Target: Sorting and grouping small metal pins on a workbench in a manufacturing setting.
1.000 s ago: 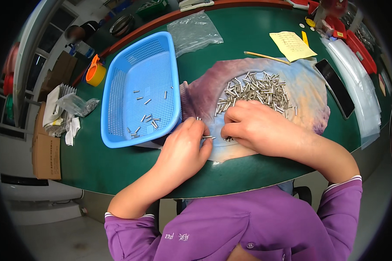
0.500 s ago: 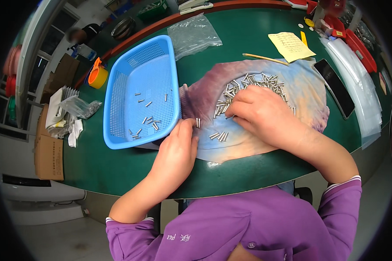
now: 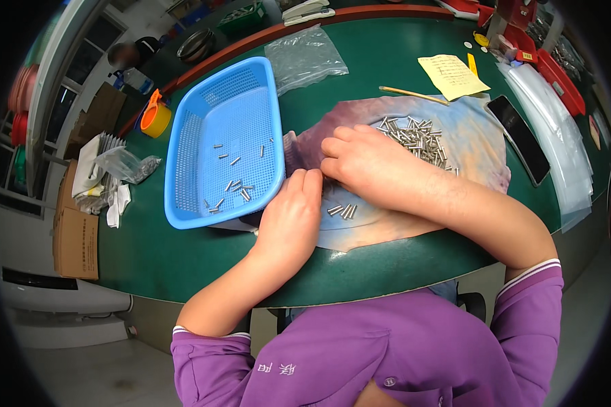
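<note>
Main pile of metal pins [image 3: 422, 144] sits on tie-dye cloth [image 3: 478, 152], right of surface's [image 3: 380, 51] middle; smaller group of pins [image 3: 344, 211] lies on same cloth, twd near edge. R hand [image 3: 363, 163] is btwn the two, fingers curled in; its forearm crosses over cloth & blocks view of pt of it. L hand [image 3: 293, 203] is by blue basket's [image 3: 237, 112] near right corner, fingers drawn together. Can't tell if either pinches anything, tips hidden. Basket stands left of cloth w/ a few loose pins [image 3: 237, 188], mostly twd its near end. Beyond cloth: pencil [image 3: 414, 95] just past its far edge, then yellow note [image 3: 453, 76]. Phone [image 3: 520, 140] at cloth's right, clear plastic sleeves [image 3: 548, 139] past it, along surface's right edge. Clear bag [image 3: 305, 60] nr far edge; orange tape roll [image 3: 155, 121] nr left edge.
</note>
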Demonstrator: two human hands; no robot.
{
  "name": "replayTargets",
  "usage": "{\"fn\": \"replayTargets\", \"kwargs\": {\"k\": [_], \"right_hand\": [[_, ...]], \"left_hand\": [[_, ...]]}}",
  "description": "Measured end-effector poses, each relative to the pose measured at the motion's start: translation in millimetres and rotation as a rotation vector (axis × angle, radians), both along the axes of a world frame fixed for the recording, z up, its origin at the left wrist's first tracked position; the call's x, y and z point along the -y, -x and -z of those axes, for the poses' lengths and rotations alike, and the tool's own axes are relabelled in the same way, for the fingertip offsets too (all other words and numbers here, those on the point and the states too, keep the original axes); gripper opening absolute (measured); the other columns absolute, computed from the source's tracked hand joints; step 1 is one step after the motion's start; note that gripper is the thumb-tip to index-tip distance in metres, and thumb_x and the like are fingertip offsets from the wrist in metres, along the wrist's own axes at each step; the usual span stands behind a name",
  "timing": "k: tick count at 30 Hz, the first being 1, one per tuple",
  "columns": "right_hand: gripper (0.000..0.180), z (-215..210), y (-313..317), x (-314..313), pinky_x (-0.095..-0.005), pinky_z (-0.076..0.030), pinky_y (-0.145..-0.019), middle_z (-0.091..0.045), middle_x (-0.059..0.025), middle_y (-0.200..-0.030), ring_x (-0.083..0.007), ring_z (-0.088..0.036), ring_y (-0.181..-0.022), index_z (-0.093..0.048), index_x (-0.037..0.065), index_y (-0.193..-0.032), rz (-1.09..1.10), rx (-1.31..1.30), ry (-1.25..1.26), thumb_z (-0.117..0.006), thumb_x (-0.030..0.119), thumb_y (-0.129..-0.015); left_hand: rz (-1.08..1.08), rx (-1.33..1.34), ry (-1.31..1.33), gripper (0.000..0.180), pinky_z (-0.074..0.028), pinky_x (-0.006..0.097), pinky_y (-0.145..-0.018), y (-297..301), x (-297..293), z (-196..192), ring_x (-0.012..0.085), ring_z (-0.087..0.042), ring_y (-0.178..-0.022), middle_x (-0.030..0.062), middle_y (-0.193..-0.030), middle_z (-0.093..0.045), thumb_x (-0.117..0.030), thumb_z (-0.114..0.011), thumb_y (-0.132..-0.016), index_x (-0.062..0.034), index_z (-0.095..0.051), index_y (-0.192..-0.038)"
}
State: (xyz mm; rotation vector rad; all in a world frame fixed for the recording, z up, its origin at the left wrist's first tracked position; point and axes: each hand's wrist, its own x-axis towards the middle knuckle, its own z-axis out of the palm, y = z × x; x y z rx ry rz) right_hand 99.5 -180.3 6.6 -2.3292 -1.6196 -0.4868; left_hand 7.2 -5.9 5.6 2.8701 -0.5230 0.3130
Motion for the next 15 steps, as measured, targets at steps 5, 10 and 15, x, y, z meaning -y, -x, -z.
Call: {"fn": "replayTargets", "kwargs": {"k": [5, 10, 15], "right_hand": [[0.009, -12.9, -0.3, 19.4, -0.0364, -0.046, -0.081, -0.057, -0.0043, -0.092, -0.0250, -0.056, -0.091, -0.066, 0.010, -0.085, -0.067, -0.075, -0.085, -0.068, 0.013, -0.077], [0.012, -18.9, 23.3, 35.3, -0.0385, -0.050, -0.079, -0.064, -0.0054, -0.089, -0.0267, -0.061, -0.089, -0.067, 0.009, -0.089, -0.137, -0.279, -0.088, -0.070, 0.012, -0.077], [0.009, -16.6, 45.3, 34.0, -0.0435, -0.052, -0.076, -0.066, -0.0128, -0.081, -0.0326, -0.065, -0.084, -0.065, 0.005, -0.085, 0.132, -0.832, -0.132, -0.067, 0.012, -0.080]], "left_hand": [[0.053, -0.071, -0.019, 0.024, -0.051, 0.040, -0.079, 5.6, -2.9, -10.0, 0.0320, -0.059, -0.091, 0.0158, -0.097, -0.054, 0.004, -0.055, -0.077, 0.0013, -0.055, -0.101], [0.120, -0.032, 0.140, 0.021, -0.051, 0.043, -0.080, 2.8, -7.4, -6.2, 0.0360, -0.059, -0.092, 0.0153, -0.096, -0.057, 0.011, -0.056, -0.076, 0.0013, -0.059, -0.095], [0.217, -0.067, 0.194, 0.026, -0.051, 0.039, -0.083, 0.1, -14.8, -5.9, 0.0341, -0.060, -0.095, 0.0140, -0.101, -0.059, 0.014, -0.056, -0.075, 0.0017, -0.060, -0.097]]}}
